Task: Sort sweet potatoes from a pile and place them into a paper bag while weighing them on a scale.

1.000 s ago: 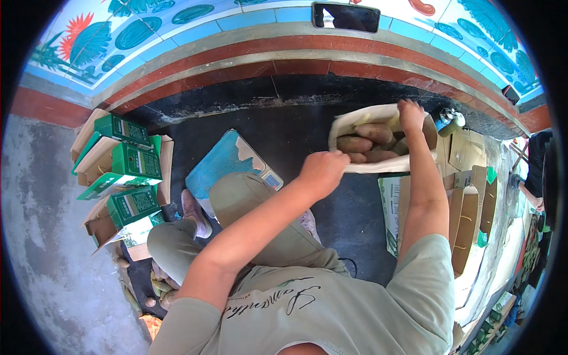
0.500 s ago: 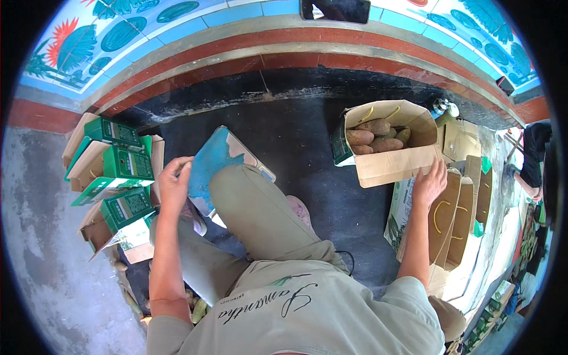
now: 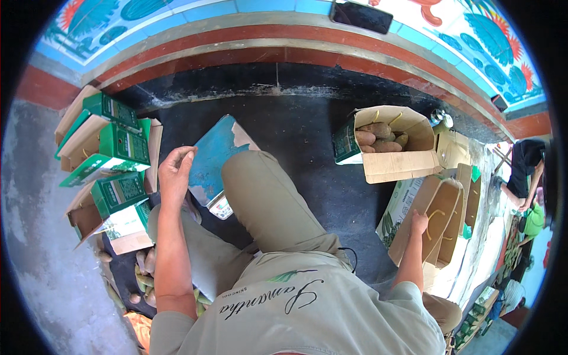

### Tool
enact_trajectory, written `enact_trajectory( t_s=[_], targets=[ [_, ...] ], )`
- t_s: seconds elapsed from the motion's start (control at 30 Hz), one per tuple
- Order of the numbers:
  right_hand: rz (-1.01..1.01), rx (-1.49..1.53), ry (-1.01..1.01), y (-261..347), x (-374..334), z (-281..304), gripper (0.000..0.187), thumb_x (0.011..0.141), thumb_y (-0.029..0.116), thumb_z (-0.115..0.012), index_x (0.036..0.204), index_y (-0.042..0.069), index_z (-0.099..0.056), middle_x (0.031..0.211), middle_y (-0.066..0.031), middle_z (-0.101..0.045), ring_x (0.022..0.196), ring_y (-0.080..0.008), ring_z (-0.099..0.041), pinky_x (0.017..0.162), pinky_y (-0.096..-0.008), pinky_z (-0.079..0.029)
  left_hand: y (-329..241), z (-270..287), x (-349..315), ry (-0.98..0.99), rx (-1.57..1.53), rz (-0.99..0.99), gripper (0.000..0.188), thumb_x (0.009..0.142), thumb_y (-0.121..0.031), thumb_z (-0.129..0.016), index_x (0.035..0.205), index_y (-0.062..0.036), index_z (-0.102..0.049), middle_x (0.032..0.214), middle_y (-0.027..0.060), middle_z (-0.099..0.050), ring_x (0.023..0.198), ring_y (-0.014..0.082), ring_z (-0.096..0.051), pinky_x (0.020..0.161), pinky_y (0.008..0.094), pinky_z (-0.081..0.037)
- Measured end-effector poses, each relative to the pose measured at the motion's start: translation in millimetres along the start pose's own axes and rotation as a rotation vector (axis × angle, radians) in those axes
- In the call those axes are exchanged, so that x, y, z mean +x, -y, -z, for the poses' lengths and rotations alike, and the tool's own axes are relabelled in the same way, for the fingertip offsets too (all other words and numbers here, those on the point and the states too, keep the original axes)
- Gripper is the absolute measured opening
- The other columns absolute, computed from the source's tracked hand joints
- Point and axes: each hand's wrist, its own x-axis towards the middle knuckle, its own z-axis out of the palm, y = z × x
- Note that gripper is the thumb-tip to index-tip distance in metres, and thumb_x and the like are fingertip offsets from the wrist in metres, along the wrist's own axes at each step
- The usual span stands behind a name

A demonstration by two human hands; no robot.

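My right hand (image 3: 419, 222) is closed on the near side of an open brown cardboard box (image 3: 439, 201) with a yellow cord handle, in a row of standing boxes. My left hand (image 3: 177, 165) hovers by the left edge of a scale with a worn blue top (image 3: 216, 157); its fingers are curled against the thumb and I see nothing in them. Beyond my right hand stands an open green and brown carton (image 3: 397, 165), its flap folded outward. Several reddish-brown, sweet-potato-like tubers (image 3: 378, 129) lie inside that carton.
Open green cartons (image 3: 123, 148) are stacked at the left. Loose tubers and greenish vegetables (image 3: 145, 278) lie beside my left forearm. A tiled wall (image 3: 284, 56) borders the far side, with a phone (image 3: 362, 16) at the top. Another person in dark clothes (image 3: 526, 168) is at the far right.
My right hand has left the flap of the filled carton and moved down and nearer, onto the standing cardboard box. My left hand has stayed beside the scale. The whole view has turned slightly.
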Motion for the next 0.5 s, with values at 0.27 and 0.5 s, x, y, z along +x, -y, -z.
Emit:
enact_trajectory(
  t_s=[0.27,0.5],
  targets=[
    [0.141,0.184,-0.466,27,-11,60,0.039,0.080,0.026,-0.062,0.105,-0.004,-0.061,0.102,-0.0221,-0.063,0.092,-0.0355,-0.061,0.080,-0.0403,-0.048,-5,26,-24,-0.110,0.031,-0.143,0.015,0.083,-0.010,-0.059,0.094,-0.0010,-0.064,0.089,0.0068,-0.066,0.083,0.0121,-0.060,0.077,0.0253,-0.046],
    [0.542,0.394,-0.568,158,-103,159,0.033,0.088,0.016,-0.059,0.113,-0.005,-0.057,0.107,-0.0201,-0.062,0.094,-0.0260,-0.061,0.082,-0.0331,-0.047,-15,52,-43,-0.236,0.027,-0.191,0.016,0.087,-0.011,-0.056,0.095,0.0015,-0.063,0.092,0.0056,-0.065,0.084,0.0096,-0.058,0.077,0.0238,-0.045]
  ],
)
